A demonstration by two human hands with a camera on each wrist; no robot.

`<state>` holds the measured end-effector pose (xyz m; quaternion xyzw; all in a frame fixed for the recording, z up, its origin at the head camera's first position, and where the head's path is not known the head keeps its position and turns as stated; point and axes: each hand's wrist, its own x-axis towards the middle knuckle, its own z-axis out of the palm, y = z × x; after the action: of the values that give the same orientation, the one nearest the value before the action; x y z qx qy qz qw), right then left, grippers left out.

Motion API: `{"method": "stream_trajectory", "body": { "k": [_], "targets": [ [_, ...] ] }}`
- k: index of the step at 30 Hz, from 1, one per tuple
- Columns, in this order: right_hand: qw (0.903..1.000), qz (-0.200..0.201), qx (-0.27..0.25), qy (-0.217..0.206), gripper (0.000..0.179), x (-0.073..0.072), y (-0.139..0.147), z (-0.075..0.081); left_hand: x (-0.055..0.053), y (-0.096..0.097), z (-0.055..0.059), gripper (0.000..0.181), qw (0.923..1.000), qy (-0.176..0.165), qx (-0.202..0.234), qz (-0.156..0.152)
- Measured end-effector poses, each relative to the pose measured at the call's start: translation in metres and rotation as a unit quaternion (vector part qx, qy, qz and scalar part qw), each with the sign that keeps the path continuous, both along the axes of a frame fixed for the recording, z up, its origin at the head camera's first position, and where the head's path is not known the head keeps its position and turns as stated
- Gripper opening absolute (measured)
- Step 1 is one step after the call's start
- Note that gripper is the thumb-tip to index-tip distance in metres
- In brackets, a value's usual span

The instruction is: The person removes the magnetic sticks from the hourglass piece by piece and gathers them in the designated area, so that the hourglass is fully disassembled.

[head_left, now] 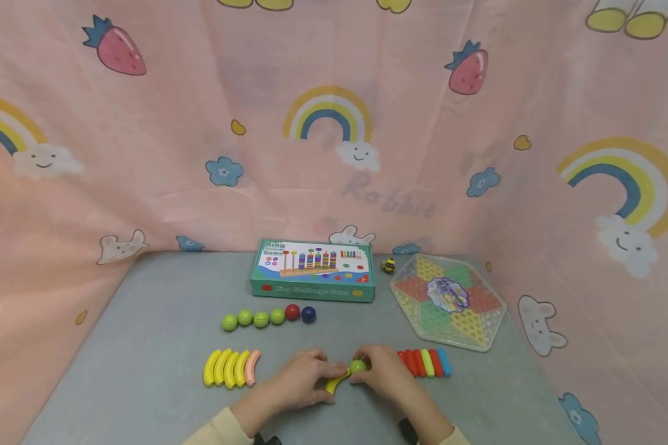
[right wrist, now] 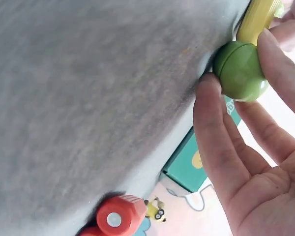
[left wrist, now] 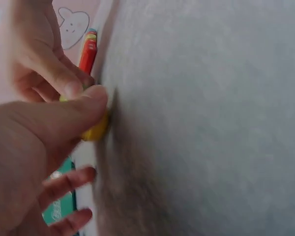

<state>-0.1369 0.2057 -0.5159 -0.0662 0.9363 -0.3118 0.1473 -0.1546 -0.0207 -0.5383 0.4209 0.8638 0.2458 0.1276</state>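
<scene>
My right hand (head_left: 386, 372) pinches a glossy green ball (head_left: 358, 366) between thumb and fingers just above or on the grey tabletop. Beside it, my left hand (head_left: 302, 380) holds a yellow curved stick (head_left: 332, 386) between thumb and finger. One end of the stick meets the ball; in the right wrist view the stick (right wrist: 257, 22) lies against the green ball (right wrist: 242, 73). The left thumb (left wrist: 83, 110) covers much of the yellow piece in the left wrist view, so that joint is hidden there.
Yellow curved sticks (head_left: 219, 368) and a pink one (head_left: 251, 368) lie left; straight red sticks (head_left: 419, 363) with blue and yellow-green ones lie right. Behind stand a row of balls (head_left: 261, 319), a green game box (head_left: 313, 292), a bee figure (head_left: 388, 266) and a hexagonal case (head_left: 423, 330).
</scene>
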Motion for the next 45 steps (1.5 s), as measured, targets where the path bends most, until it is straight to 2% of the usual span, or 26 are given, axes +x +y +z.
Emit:
{"method": "stream_trajectory", "body": {
  "k": [3, 7, 12, 15, 17, 20, 23, 29, 31, 33, 36, 41, 45],
  "targets": [
    [0.9999, -0.015, -0.004, 0.003, 0.031, -0.001, 0.001, -0.001, 0.001, 0.001, 0.001, 0.057, 0.9999, 0.003, -0.012, 0.004],
    [0.9996, -0.027, -0.003, 0.003, 0.03, -0.003, 0.003, -0.002, 0.001, 0.004, 0.003, 0.064, 0.9998, 0.004, -0.015, -0.008],
    [0.9992, -0.036, -0.008, -0.012, 0.03, -0.002, 0.007, -0.002, 0.0, 0.007, 0.003, 0.075, 0.9989, -0.014, -0.012, -0.044],
    [0.9993, -0.036, -0.007, -0.012, 0.031, -0.001, 0.009, -0.003, 0.0, 0.007, 0.002, 0.071, 0.9972, -0.004, -0.019, -0.072],
    [0.9993, -0.035, -0.008, -0.012, 0.031, 0.0, 0.01, -0.004, 0.0, 0.007, 0.001, 0.069, 0.9968, 0.004, -0.024, -0.077],
    [0.9993, -0.035, -0.011, -0.009, 0.03, 0.0, 0.01, -0.005, -0.002, 0.006, 0.001, 0.069, 0.9984, 0.005, -0.02, -0.052],
    [0.9991, -0.038, -0.011, -0.01, 0.03, -0.001, 0.009, -0.006, -0.004, -0.001, 0.004, 0.069, 0.9999, 0.009, -0.001, -0.007],
    [0.9989, -0.04, -0.011, -0.02, 0.03, -0.001, 0.009, -0.005, -0.012, -0.03, 0.017, 0.071, 0.9966, 0.019, 0.027, 0.076],
    [0.9989, -0.039, -0.009, -0.021, 0.03, -0.001, 0.009, -0.004, -0.015, -0.042, 0.018, 0.075, 0.9944, 0.024, 0.032, 0.098],
    [0.999, -0.04, -0.007, -0.021, 0.03, -0.001, 0.009, -0.002, -0.018, -0.052, 0.017, 0.078, 0.9921, 0.026, 0.037, 0.117],
    [0.9989, -0.041, -0.001, -0.022, 0.03, -0.002, 0.01, 0.0, -0.02, -0.067, 0.008, 0.079, 0.989, 0.034, 0.042, 0.138],
    [0.9989, -0.038, 0.007, -0.028, 0.031, -0.004, 0.007, 0.001, -0.016, -0.09, -0.006, 0.074, 0.9839, 0.04, 0.027, 0.172],
    [0.9988, -0.037, 0.012, -0.029, 0.031, -0.006, 0.004, 0.003, -0.013, -0.101, -0.009, 0.07, 0.9802, 0.049, 0.006, 0.192]
  ]
}}
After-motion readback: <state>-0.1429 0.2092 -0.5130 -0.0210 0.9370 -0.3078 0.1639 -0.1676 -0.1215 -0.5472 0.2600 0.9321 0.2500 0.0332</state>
